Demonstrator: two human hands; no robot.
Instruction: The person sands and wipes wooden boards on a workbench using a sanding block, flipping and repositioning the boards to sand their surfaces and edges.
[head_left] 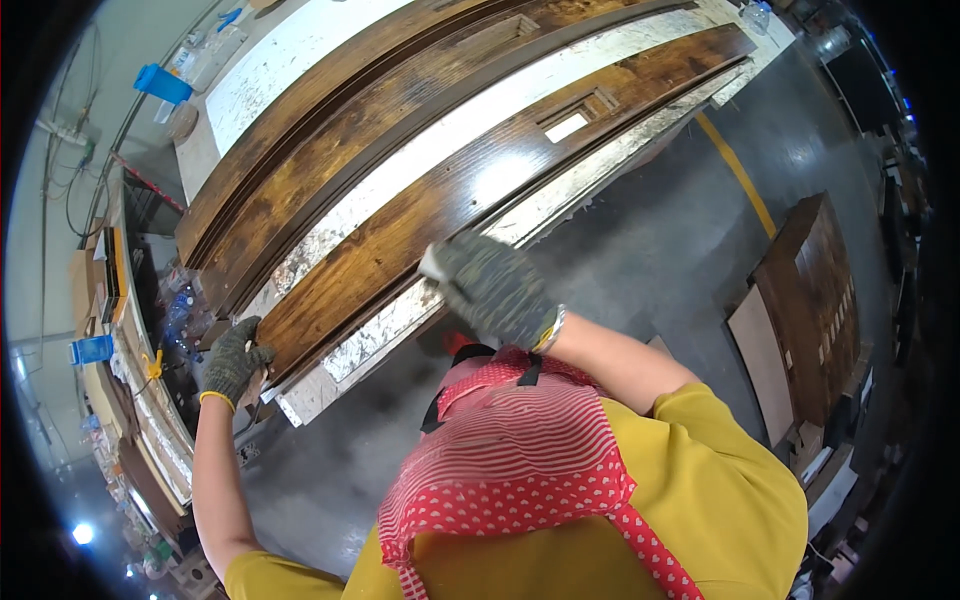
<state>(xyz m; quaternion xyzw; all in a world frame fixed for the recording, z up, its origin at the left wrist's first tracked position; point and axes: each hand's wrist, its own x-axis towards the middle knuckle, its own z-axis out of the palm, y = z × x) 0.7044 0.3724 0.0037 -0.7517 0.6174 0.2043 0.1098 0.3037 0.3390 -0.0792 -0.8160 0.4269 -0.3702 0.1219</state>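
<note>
Currently the right hand is pressing a small pale pad, closed round it, against the near edge of the long dark board, which is lying on the workbench toward twelve o'clock. The left hand, at nine o'clock, is clasping the board's end. Judged step: rubbing the edge. The next stroke is calling for steady pressure along that edge.

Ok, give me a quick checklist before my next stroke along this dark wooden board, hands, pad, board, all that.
1. Left hand, gloved, on the near end of the dark board: ok.
2. Right hand, gloved, at the board's near edge: ok.
3. Pale pad in the right hand: ok, though its kind is unclear.
4. Board lying flat on the paint-flecked bench: ok.
5. Pad touching the wood: cannot tell.
</note>
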